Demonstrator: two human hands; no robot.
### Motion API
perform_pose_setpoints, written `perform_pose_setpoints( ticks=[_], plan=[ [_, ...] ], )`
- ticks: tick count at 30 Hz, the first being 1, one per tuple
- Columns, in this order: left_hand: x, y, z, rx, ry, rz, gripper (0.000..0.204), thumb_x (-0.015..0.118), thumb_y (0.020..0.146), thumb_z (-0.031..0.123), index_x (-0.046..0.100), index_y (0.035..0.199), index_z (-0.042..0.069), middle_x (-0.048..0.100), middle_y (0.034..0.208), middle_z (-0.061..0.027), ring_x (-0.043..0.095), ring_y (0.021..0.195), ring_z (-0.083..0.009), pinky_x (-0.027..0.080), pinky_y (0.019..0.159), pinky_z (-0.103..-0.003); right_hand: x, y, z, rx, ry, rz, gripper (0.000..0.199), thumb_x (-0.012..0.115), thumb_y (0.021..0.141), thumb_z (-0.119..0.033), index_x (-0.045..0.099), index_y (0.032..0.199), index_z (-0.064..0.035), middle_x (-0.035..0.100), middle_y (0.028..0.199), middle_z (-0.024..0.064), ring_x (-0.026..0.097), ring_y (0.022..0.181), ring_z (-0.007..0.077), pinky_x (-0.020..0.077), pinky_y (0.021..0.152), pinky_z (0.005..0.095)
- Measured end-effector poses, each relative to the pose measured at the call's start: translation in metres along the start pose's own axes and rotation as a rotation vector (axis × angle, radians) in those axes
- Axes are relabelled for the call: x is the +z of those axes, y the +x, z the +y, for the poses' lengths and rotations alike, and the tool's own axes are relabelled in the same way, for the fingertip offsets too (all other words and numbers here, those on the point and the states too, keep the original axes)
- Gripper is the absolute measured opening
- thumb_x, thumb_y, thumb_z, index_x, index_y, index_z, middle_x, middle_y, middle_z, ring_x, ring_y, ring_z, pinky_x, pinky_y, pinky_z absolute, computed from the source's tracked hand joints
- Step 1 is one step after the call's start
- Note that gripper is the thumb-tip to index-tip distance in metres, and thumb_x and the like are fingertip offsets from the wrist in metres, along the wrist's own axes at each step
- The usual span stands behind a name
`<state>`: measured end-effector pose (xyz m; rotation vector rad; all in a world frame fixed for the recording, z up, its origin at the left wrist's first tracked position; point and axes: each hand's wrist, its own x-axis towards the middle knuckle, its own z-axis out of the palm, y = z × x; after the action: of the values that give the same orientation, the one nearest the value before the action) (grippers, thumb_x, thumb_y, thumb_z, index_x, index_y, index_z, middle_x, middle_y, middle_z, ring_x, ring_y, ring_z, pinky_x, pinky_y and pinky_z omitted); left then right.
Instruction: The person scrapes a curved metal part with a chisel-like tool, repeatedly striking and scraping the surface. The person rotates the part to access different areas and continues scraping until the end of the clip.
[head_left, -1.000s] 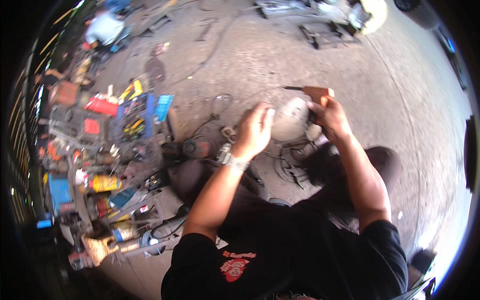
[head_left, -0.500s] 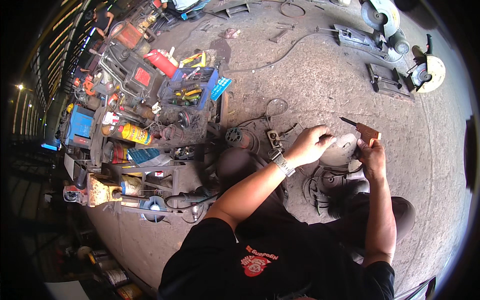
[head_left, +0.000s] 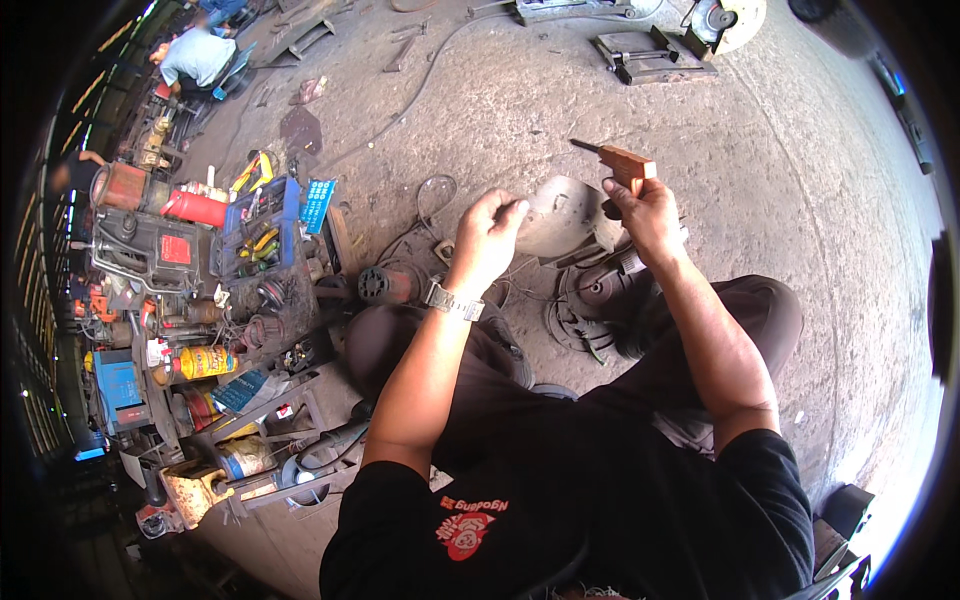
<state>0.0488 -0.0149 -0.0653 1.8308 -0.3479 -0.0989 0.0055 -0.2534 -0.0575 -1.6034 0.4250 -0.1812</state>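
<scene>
My right hand (head_left: 648, 215) grips a pistol-shaped soldering gun (head_left: 632, 164), orange-brown, its thin dark tip pointing left. To the left, my left hand (head_left: 490, 235) is closed in a pinch; whatever its fingertips hold is too small to make out. Between and beyond the hands is a dusty, pale rounded piece (head_left: 570, 215), partly behind the right hand. Below it, between my legs, a grey power tool (head_left: 605, 285) lies on the floor with a dark cable beside it. A round orange-and-dark motor-like part (head_left: 385, 285) stands by my left knee.
On my left, a cluttered low bench bears a blue toolbox (head_left: 275, 230), a red container (head_left: 193, 207) and a yellow bottle (head_left: 205, 361). A cut-off saw (head_left: 725, 22) stands on the concrete floor at the far right. Another person (head_left: 197, 58) crouches at the far left.
The view has shifted, so the surroundings sit lower and further left. Both hands appear further left and higher in the picture. The right hand keeps hold of the soldering gun; the left stays pinched.
</scene>
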Motion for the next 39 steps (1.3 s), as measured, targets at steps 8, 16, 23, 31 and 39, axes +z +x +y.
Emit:
perform_pose_setpoints(
  ticks=[8,16,23,31,39],
  plan=[
    [-0.028,0.012,-0.013,-0.005,0.034,0.225,0.014,0.065,0.098,0.014,0.063,0.091,0.002,0.053,0.072,0.0034,0.044,0.067,-0.0071,0.039,0.061,-0.026,-0.003,-0.051,-0.03,-0.287,-0.156,-0.153,0.03,0.069,0.099,-0.025,0.068,0.115,-0.0002,0.061,0.076,-0.0044,0.051,0.066,0.0042,0.0445,0.059,0.0241],
    [-0.036,0.021,-0.019,0.023,0.001,0.325,0.011,0.065,0.099,0.012,0.064,0.091,0.005,0.053,0.077,0.0082,0.043,0.07,-0.0027,0.037,0.063,-0.021,0.013,-0.063,-0.037,-0.604,-0.402,-0.31,0.029,0.07,0.093,-0.016,0.067,0.118,-0.0001,0.069,0.097,0.0185,0.072,0.079,0.0343,0.0567,0.071,0.0405],
    [-0.035,0.018,-0.013,-0.076,-0.068,0.329,0.016,0.067,0.097,0.013,0.062,0.089,0.001,0.054,0.076,0.0019,0.046,0.07,-0.0079,0.042,0.064,-0.027,0.02,-0.062,-0.037,-0.641,-0.424,-0.311,0.029,0.069,0.093,-0.017,0.066,0.117,0.0002,0.069,0.1,0.02,0.071,0.084,0.0387,0.0571,0.073,0.0431],
    [-0.034,0.015,-0.009,-0.063,-0.063,0.319,0.008,0.064,0.099,0.009,0.064,0.092,0.005,0.052,0.078,0.0079,0.042,0.071,-0.0021,0.037,0.063,-0.02,0.022,-0.062,-0.032,-0.645,-0.433,-0.3,0.03,0.069,0.093,-0.012,0.066,0.121,0.0,0.067,0.093,0.0173,0.069,0.075,0.0312,0.0539,0.07,0.0372],
    [-0.035,0.014,-0.005,-0.046,-0.114,0.284,0.01,0.064,0.099,0.009,0.063,0.09,0.006,0.05,0.078,0.0087,0.041,0.07,-0.0019,0.035,0.062,-0.02,0.025,-0.061,-0.034,-0.703,-0.44,-0.288,0.031,0.069,0.093,-0.018,0.063,0.116,0.0017,0.067,0.094,0.0208,0.07,0.081,0.04,0.0568,0.072,0.0446]
  ],
)
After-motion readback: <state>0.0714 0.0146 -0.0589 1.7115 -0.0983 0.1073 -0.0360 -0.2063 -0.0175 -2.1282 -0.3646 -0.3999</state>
